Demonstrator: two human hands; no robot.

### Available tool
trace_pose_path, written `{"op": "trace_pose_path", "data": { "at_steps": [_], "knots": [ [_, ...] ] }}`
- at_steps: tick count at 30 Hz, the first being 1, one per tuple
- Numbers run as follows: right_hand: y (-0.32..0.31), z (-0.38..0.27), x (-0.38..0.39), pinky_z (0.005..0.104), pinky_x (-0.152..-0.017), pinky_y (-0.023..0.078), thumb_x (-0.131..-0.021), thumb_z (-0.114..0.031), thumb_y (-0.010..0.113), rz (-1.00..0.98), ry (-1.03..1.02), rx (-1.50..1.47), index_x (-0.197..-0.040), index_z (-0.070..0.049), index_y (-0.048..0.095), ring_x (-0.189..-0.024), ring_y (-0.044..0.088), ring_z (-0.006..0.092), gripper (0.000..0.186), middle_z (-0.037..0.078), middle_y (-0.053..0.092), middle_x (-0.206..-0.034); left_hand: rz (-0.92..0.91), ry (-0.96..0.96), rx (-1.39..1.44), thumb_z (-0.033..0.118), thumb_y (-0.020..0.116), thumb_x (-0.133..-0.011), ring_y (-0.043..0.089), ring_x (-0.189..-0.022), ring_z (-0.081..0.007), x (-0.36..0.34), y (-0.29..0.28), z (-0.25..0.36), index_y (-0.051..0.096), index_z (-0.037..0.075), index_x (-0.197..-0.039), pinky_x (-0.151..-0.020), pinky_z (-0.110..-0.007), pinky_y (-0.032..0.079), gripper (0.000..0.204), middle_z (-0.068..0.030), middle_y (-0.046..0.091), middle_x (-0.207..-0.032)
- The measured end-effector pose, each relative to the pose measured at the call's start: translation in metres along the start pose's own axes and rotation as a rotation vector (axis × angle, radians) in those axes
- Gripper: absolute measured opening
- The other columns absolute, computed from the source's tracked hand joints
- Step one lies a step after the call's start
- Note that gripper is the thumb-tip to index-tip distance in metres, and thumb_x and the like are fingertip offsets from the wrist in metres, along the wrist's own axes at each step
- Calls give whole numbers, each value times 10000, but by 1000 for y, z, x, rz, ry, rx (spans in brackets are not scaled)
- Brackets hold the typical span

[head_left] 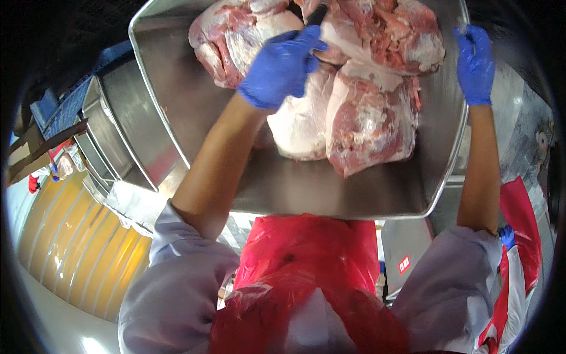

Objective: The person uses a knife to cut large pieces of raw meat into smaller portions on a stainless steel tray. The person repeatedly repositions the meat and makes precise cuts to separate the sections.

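A large metal bin (298, 197) stands in front of me with several big raw cuts of meat (371, 127) in it, pink with pale fat. My left hand (277, 74), in a blue glove, is over the cuts with its fingers curled closed. A dark, narrow object (318, 14) sticks up beyond its fingertips; what kind it is I cannot make out. At the bin's right rim, my right hand (475, 68), gloved in blue too, has its fingers bent over the metal edge.
More metal bins (127, 112) stand at the left, near a blue crate (62, 103). Below them curves a yellow ribbed surface (82, 242). Another person in a red apron (522, 224) is at the right, and a further person shows small at far left.
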State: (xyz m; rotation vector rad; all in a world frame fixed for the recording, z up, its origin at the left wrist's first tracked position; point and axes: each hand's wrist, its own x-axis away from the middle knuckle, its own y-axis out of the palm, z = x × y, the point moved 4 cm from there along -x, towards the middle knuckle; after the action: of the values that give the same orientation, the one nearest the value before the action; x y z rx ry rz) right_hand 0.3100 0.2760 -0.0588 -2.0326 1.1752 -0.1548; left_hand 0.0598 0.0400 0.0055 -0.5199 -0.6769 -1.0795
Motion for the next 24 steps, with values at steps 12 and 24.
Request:
{"op": "trace_pose_path", "data": {
  "at_steps": [12,24],
  "knots": [
    [-5,-12,29,289,-865,457,-952,-192,527,-349,-41,-156,-1195,-11,608,-952,575,157,314,94,610,-1175,150,-200,196,333,515,-976,348,-390,-60,69,-47,-57,612,0,-1020,-369,-224,274,349,30,421,-559],
    [71,-48,-95,348,-589,505,-775,-176,607,-745,13,279,-804,-51,685,-607,612,221,151,129,652,-710,139,-163,172,309,557,-954,355,-388,-63,61,-53,-70,622,15,-1004,-364,-222,287,306,20,438,-567]
  ]
}}
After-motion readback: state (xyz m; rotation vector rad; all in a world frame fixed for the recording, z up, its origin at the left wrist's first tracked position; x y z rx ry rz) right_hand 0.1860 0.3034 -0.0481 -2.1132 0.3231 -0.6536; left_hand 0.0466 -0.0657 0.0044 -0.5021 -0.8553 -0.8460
